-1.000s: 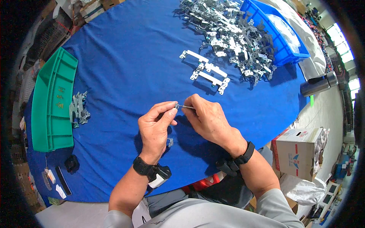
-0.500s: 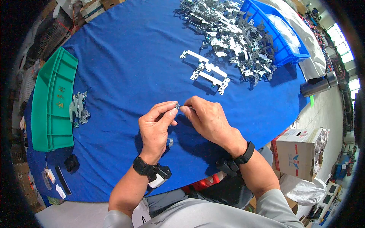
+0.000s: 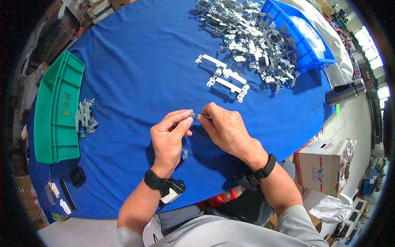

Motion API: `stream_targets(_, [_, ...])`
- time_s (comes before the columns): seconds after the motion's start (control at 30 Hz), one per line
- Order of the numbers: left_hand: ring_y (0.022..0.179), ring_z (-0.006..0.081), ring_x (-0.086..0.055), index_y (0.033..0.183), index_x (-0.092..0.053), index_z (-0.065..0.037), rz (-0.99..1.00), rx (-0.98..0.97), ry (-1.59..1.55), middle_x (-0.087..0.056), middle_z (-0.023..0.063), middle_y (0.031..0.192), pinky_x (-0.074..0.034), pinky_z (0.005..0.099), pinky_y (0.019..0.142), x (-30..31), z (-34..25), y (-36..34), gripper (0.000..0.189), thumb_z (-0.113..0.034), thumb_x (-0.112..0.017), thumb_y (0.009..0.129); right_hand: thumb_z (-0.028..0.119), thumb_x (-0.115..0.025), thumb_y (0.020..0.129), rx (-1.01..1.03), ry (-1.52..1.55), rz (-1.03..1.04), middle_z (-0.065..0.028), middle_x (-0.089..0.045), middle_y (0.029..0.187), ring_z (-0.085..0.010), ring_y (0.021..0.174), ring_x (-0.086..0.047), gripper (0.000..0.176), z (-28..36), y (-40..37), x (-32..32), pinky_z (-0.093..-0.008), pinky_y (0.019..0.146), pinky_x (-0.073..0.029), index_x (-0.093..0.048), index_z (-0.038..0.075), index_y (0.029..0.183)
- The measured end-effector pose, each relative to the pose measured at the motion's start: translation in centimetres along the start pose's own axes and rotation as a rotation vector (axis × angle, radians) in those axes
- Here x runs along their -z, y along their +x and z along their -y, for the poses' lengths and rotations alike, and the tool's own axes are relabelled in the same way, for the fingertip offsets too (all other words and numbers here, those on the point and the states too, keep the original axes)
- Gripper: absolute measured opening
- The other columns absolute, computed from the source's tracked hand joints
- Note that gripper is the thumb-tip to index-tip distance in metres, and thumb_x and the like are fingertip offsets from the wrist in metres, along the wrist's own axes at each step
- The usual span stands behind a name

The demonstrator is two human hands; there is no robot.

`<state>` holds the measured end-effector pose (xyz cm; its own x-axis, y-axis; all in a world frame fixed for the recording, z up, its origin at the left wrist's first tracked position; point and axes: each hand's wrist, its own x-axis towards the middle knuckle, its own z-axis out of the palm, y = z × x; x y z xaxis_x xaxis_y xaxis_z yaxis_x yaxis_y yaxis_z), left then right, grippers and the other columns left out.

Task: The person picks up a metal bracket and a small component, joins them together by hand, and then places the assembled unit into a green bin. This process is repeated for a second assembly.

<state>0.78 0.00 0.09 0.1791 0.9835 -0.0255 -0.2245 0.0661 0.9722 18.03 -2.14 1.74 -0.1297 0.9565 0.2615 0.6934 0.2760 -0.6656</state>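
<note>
So your left hand point(image 3: 168, 138) has a small metal part point(image 3: 192, 115) pinched between thumb and fingertips, and your right hand point(image 3: 224, 125) is gripping a thin tool point(image 3: 204, 116) with its tip right at that part. Both are up over the blue-covered surface point(image 3: 135, 82). The loose pile of metal brackets point(image 3: 255, 45) sits farther off, beside the blue crate point(image 3: 306, 61), and the green bin point(image 3: 57, 111) is way over left.
</note>
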Motion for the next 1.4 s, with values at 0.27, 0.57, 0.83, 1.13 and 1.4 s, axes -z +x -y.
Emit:
stream_targets(0.27, [0.083,0.0121,-0.066,0.105,-0.073,0.001,-0.015,0.004,-0.011,-0.071,0.012,0.106,-0.054,0.0239,0.064,0.0,0.1,0.0,0.018,0.002,-0.068,0.088,0.021,-0.06,0.096,0.026,0.051,-0.061,-0.0184,-0.061,0.075,-0.0395,0.065,-0.063,0.02,0.1,0.1,-0.2,-0.0485,0.055,-0.049,-0.052,0.003,0.089])
stream_targets(0.57, [0.084,0.0121,-0.066,0.105,-0.073,0.001,-0.013,-0.003,-0.03,-0.071,0.0116,0.106,-0.054,0.0236,0.064,0.0,0.1,0.0,0.017,0.002,-0.068,0.088,0.022,-0.06,0.096,0.011,-0.009,-0.002,-0.0175,-0.06,0.074,-0.0391,0.064,-0.063,0.022,0.3,0.1,0.1,-0.0485,0.053,-0.048,-0.051,0.004,0.088])
stream_targets(0.83, [0.088,0.0128,-0.066,0.106,-0.073,0.001,0.015,0.019,-0.009,-0.07,0.0108,0.11,-0.055,0.024,0.067,0.0,-0.2,0.1,0.017,0.001,-0.067,0.09,0.012,-0.064,0.094,0.037,-0.046,-0.042,-0.0166,-0.059,0.068,-0.0358,0.062,-0.063,0.015,0.2,0.0,-0.3,-0.043,0.053,-0.048,-0.054,0.001,0.091])
stream_targets(1.13, [0.086,0.0114,-0.065,0.106,-0.073,0.0,0.016,0.021,0.006,-0.07,0.0108,0.111,-0.054,0.0229,0.066,0.1,-0.2,0.0,0.018,0.0,-0.067,0.09,0.017,-0.062,0.096,0.022,-0.037,-0.041,-0.0163,-0.058,0.067,-0.0378,0.06,-0.061,0.023,-0.2,0.0,-0.6,-0.0466,0.048,-0.045,-0.048,0.003,0.084])
stream_targets(1.4, [0.084,0.0109,-0.065,0.106,-0.073,0.0,0.021,0.013,-0.002,-0.07,0.0104,0.11,-0.053,0.0225,0.065,0.1,-0.1,0.0,0.017,0.001,-0.067,0.089,0.008,-0.067,0.092,0.032,-0.083,0.004,-0.0159,-0.061,0.07,-0.0345,0.063,-0.063,0.014,0.2,0.1,0.1,-0.0404,0.054,-0.048,-0.054,0.001,0.093])
